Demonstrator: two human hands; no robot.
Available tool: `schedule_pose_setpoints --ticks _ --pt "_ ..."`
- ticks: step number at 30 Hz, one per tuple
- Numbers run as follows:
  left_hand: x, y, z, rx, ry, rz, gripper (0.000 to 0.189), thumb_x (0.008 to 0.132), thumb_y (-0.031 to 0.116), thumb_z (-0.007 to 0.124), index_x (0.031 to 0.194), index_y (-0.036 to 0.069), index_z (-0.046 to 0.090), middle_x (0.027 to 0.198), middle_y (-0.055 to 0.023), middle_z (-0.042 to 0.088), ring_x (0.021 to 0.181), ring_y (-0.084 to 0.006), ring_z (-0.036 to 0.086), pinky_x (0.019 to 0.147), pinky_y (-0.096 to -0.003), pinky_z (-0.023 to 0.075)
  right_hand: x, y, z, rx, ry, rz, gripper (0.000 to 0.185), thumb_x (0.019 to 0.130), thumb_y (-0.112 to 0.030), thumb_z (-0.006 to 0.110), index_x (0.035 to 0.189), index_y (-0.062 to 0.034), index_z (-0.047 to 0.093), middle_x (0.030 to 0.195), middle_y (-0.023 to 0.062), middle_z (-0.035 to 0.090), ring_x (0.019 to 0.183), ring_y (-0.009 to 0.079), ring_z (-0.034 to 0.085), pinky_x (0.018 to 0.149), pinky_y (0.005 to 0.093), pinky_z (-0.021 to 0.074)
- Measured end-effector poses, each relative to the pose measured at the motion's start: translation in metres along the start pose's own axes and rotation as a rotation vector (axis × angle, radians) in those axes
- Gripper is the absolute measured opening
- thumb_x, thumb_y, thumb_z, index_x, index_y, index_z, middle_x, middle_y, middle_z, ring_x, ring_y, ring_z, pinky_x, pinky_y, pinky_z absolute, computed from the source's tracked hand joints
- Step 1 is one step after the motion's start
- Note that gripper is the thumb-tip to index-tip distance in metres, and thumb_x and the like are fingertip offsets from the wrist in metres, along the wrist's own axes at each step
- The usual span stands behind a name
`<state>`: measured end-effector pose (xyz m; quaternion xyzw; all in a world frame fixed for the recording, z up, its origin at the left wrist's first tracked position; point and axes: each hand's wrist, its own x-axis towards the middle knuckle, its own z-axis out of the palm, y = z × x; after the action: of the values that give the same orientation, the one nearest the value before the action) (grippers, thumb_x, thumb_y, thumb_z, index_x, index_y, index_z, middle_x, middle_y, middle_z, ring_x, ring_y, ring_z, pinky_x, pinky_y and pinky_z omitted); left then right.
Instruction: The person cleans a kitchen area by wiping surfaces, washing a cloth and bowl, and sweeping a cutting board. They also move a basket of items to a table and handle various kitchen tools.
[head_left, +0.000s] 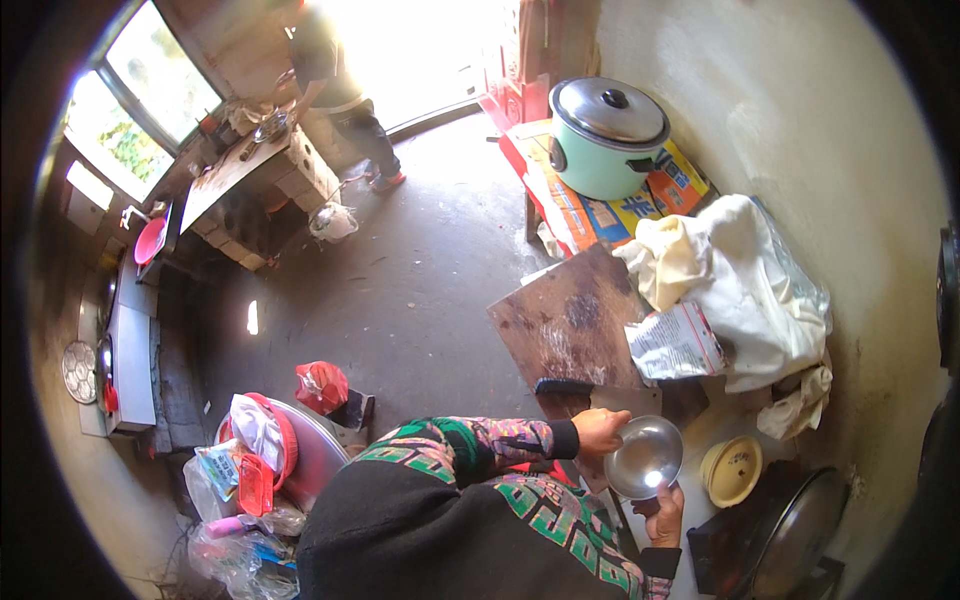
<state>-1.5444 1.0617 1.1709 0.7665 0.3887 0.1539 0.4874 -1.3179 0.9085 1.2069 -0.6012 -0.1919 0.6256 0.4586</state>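
My left hand (598, 433) grips the upper left rim of a shiny metal bowl (643, 459), its fingers curled at the edge. My right hand (664, 517) holds the same bowl from its lower side, thumb at the rim. No food shows inside; a bright reflection sits near the bottom. Just beyond my left hand, a cleaver (619, 400) with a dark handle lies at the near edge of a stained wooden cutting board (566, 319). A yellow basin (731, 471) stands to the right of the bowl, apart from it.
A printed packet (675, 343) and white cloth (765, 300) lie beside the board. Beyond stands a large green rice cooker (609, 157). A dark round lid or pan (799, 532) is at lower right. Another person (330, 82) stands at a far counter (232, 176).
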Motion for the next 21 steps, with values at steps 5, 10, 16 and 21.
schedule_pose_setpoints --ticks 5,10,16,21 --pt "0.011 0.046 0.024 0.083 -0.307 0.102 0.05 0.083 0.026 0.061 0.127 0.004 0.052 0.086 -0.0266 0.067 0.08 -0.0435 0.066 0.071 -0.0524 0.0514 -0.043 0.03 -0.024 -0.109 0.22 -0.171 0.029 0.09 -0.006 0.059 0.119 -0.0009 0.059 0.101 0.0057 0.066 0.087 0.0168 0.064 0.074 0.0301 0.0538" --pt "0.012 0.079 0.054 -0.456 -0.631 -0.12 0.043 0.097 0.011 0.048 0.139 0.004 0.047 0.105 -0.013 0.07 0.078 -0.0185 0.068 0.065 -0.0316 0.0566 -0.109 0.063 -0.096 -0.089 0.423 -0.169 0.023 0.09 -0.006 0.058 0.112 0.0002 0.063 0.099 0.0009 0.064 0.087 0.0116 0.06 0.075 0.0298 0.0512" --pt "-0.007 0.112 0.098 -0.584 -0.422 -0.168 0.028 0.089 0.004 0.049 0.113 -0.003 0.061 0.074 -0.0111 0.064 0.05 -0.0134 0.054 0.046 -0.0273 0.0468 -0.235 0.109 -0.161 -0.251 0.633 -0.132 0.034 0.082 -0.013 0.068 0.112 0.0034 0.061 0.097 0.0096 0.066 0.084 0.0169 0.063 0.07 0.0358 0.0523" --pt "-0.029 0.17 0.158 -0.426 -0.638 -0.202 0.029 0.089 0.008 0.05 0.114 -0.003 0.06 0.069 -0.0093 0.06 0.048 -0.0132 0.051 0.044 -0.0263 0.044 -0.335 0.181 -0.204 0.14 0.88 -0.235 0.034 0.084 -0.017 0.069 0.112 0.0017 0.063 0.097 0.0117 0.066 0.094 0.0225 0.064 0.077 0.0383 0.0546"
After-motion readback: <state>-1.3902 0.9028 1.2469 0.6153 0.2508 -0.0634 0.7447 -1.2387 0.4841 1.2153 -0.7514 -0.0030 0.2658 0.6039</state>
